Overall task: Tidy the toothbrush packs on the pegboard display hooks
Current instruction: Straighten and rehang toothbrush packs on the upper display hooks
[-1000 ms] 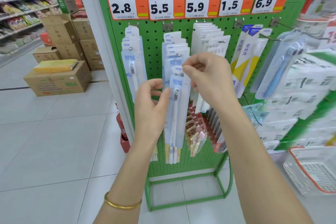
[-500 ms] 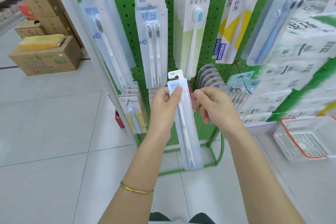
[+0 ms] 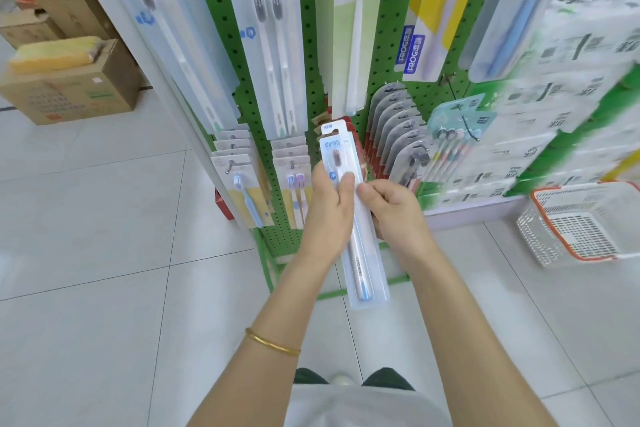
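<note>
A long clear toothbrush pack point(image 3: 360, 263) with a white header card is off its hook, held upright in front of the green pegboard point(image 3: 311, 55). My left hand point(image 3: 327, 215) grips its left edge, thumb across the front. My right hand point(image 3: 393, 206) pinches its right edge just below the brush head. Rows of toothbrush packs point(image 3: 270, 35) hang from the upper hooks; shorter packs point(image 3: 242, 180) hang on the lower hooks beside my hands.
A red-rimmed white basket point(image 3: 581, 222) sits on the floor at right. Cardboard boxes point(image 3: 69, 87) stand at far left. The green stand's foot frame point(image 3: 273, 270) rests on the tiled floor beneath my hands. Blurred white packages point(image 3: 571, 80) fill the right side.
The pack came off the upper hook and moved down with both hands to the lower rows. My view tilted down and closer to the board.
</note>
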`<state>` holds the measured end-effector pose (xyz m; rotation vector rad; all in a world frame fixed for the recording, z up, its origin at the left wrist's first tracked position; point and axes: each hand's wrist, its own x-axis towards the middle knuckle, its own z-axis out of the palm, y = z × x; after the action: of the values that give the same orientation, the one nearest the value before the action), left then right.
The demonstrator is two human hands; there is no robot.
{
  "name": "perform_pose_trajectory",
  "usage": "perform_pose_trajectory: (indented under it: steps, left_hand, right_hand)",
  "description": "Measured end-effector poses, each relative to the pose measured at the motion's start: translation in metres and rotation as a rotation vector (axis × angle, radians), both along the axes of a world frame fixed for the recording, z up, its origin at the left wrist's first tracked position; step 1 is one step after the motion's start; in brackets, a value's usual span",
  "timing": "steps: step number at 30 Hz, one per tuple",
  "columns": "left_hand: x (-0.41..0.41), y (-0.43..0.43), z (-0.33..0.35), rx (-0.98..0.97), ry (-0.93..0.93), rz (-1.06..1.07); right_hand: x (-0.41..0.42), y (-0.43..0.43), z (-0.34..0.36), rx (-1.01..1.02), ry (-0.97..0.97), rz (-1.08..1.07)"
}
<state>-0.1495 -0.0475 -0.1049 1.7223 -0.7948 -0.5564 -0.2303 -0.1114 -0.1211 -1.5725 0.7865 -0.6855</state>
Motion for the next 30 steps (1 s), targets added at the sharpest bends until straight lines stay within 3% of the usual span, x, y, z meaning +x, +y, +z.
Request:
perform_pose_trajectory:
  steps: [10, 22, 24, 30]
  left_hand:
    - [-0.012, 0.025, -0.025, 0.448, -0.331, -0.439]
    - [-0.012, 0.033, -0.019, 0.591, -0.446, -0.525]
    - [-0.006, 0.032, -0.018, 0.595, -0.356, -0.54]
    - [0.001, 0.036, -0.019, 0.505, 0.196, -0.555]
  right_hand:
    - [-0.009, -0.016, -0.018, 0.124, -0.017, -0.248]
    - [-0.011, -0.02, -0.013, 0.242, -0.088, -0.37]
    - [-0.011, -0.017, -0.009, 0.295, -0.104, -0.336]
    - [-0.012, -0.015, -0.007, 0.394, -0.205, -0.241]
